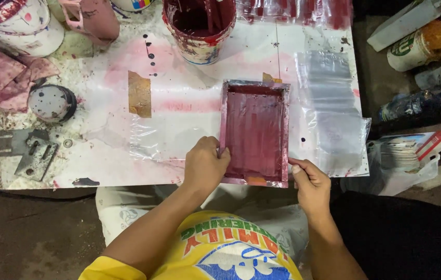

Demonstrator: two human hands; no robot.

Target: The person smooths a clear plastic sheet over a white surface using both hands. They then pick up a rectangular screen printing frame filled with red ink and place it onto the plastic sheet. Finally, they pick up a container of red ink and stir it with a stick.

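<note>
A small rectangular printing frame (255,132), its mesh stained dark red, lies flat on the paint-smeared white table (179,98). My left hand (205,166) grips the frame's left rail near the front corner. My right hand (308,184) holds the front right corner, thumb on the rail. A clear plastic sheet (158,137) lies under the frame and spreads to its left. A stack of clear plastic bags (329,98) lies just right of the frame.
A bucket of dark red ink (198,26) with a stick in it stands behind the frame. A white pail (21,23), stained rags (2,80), a round lid (52,102) and metal brackets (28,150) sit at left. Bottles and cans (423,46) crowd the right.
</note>
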